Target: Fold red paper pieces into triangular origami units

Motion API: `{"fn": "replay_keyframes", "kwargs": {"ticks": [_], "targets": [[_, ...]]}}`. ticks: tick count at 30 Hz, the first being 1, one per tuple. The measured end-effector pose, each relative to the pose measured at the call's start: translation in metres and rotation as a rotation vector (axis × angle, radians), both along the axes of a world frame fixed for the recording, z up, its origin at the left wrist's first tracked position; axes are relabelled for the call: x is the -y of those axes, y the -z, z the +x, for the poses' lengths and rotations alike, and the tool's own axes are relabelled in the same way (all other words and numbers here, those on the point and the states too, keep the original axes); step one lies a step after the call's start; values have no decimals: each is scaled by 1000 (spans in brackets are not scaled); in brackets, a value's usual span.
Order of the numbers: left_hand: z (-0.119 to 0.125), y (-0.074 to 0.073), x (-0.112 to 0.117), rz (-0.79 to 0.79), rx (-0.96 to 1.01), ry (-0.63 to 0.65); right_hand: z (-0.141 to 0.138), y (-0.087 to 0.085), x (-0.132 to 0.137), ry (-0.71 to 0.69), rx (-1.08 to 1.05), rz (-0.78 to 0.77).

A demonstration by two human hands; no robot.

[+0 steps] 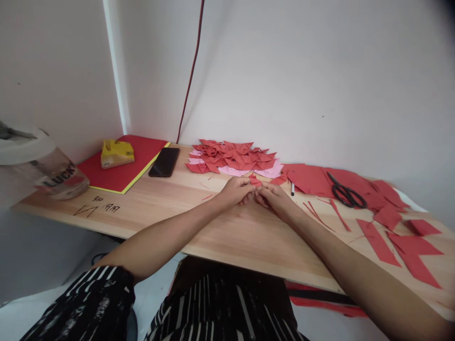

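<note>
My left hand and my right hand meet at the middle of the wooden table, fingers pinched together on a small folded red paper piece. Just beyond them lies a pile of folded red and pink paper triangles. Both forearms rest on the tabletop.
Black scissors lie on red paper sheets at the right, with cut red scraps and a pen. At the left are a black phone, a yellow packet on red card, and a clear jar. White walls close behind.
</note>
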State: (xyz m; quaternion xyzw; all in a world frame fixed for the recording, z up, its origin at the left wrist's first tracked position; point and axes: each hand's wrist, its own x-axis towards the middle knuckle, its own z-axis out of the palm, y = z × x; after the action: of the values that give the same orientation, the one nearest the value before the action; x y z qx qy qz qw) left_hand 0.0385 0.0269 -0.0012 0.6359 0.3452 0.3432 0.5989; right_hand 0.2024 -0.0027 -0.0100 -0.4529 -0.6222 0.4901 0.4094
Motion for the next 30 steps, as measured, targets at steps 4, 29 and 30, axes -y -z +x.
{"fn": "replay_keyframes", "kwargs": {"ticks": [4,29,30], "targets": [[0,1,-1,-36,16,-4,0,1,-2,-23,0,-1],[-4,-3,-2,-6,-1,-45,5,8,-6,186,19,207],[-4,-3,-2,-5,-5,-44,4,7,-5,185,31,221]]}}
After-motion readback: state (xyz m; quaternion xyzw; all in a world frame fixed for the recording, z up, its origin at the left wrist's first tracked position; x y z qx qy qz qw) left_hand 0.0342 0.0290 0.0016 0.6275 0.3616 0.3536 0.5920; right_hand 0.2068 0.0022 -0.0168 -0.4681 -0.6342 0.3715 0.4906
